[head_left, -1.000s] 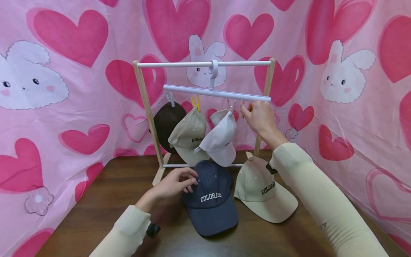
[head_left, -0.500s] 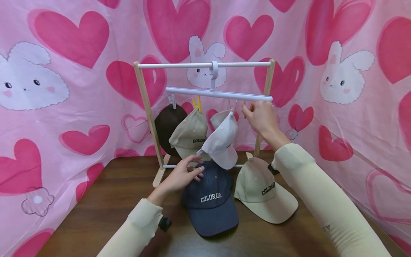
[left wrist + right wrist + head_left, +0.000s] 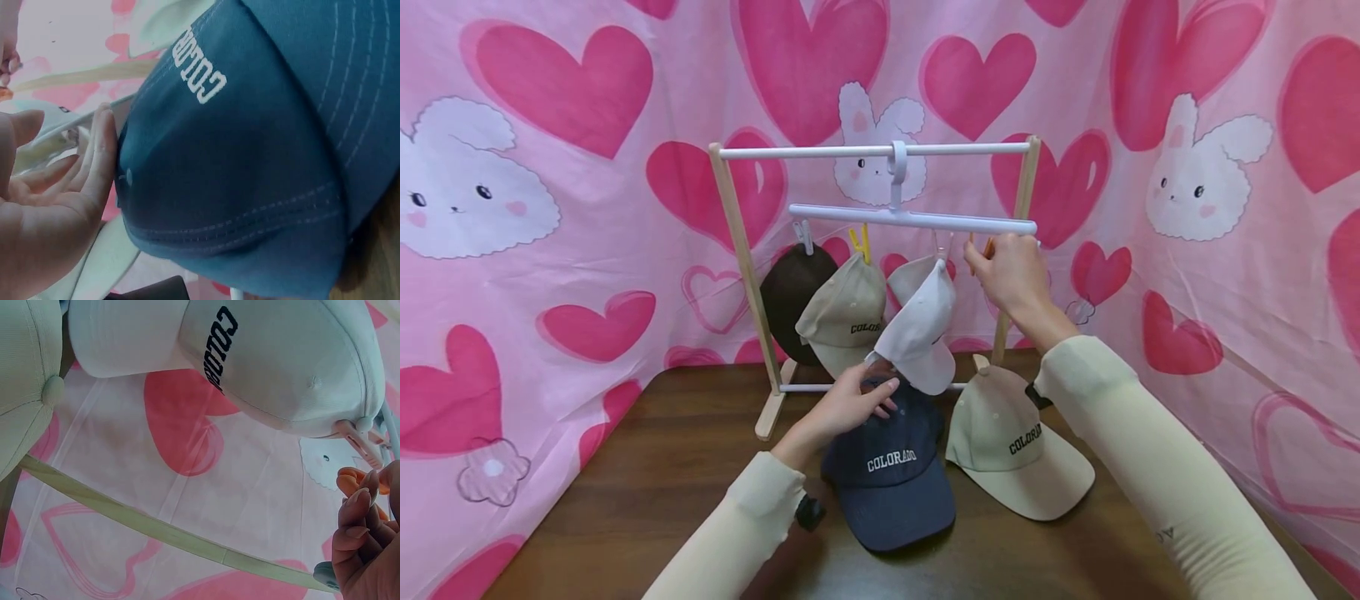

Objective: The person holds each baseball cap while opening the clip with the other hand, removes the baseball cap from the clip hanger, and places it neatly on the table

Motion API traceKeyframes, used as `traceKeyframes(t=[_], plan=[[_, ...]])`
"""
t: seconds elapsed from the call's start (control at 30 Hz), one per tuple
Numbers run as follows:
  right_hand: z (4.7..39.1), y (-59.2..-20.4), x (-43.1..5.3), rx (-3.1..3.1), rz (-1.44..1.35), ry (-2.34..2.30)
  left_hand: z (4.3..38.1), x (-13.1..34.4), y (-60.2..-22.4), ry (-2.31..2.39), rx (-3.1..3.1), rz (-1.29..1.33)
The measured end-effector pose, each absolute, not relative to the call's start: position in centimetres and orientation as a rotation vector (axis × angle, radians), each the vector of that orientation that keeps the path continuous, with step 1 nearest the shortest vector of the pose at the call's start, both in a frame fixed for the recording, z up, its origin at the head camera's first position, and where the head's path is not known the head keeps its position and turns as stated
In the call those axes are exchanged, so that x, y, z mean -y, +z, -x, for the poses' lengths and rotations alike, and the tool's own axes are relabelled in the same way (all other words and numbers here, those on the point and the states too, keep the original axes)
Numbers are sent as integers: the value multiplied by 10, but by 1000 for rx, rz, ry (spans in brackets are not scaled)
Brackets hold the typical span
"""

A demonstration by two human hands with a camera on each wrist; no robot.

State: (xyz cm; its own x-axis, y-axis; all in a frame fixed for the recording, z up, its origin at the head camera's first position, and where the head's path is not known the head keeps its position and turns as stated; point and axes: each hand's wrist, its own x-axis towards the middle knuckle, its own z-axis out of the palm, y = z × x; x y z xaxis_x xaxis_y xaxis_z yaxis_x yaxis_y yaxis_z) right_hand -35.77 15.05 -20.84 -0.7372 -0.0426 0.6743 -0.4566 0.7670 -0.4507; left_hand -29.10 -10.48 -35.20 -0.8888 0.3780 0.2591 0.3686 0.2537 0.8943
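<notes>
Here, table (image 3: 647, 483): brown woodgrain.
Backdrop (image 3: 700, 75): pink, heart-strewn.
Right hand (image 3: 1015, 275): pinching orange clip (image 3: 347, 481).
Left hand (image 3: 846, 404): uncurled beside navy cap (image 3: 891, 496).

Now the navy cap (image 3: 891, 477), white-lettered, is stood crown-up, brim turned from the table's (image 3: 700, 417) far edge; the orange clip (image 3: 350, 480) is pinched aloft, partly hidden.

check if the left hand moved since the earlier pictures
Yes: in the head view, the left hand has moved right and slightly up, farther from the rack's left foot.
</notes>
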Motion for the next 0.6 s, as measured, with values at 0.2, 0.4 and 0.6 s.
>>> traceKeyframes(t=[0.2, 0.4, 0.6], plan=[[356, -209, -151, 2294, -376, 836, 293, 94, -356, 1785, -2420, -730], [354, -209, -152, 2283, -362, 871, 294, 84, -358, 1885, -2458, -688], [353, -209, -151, 2276, -355, 865, 295, 79, -356, 1897, -2615, -692]])
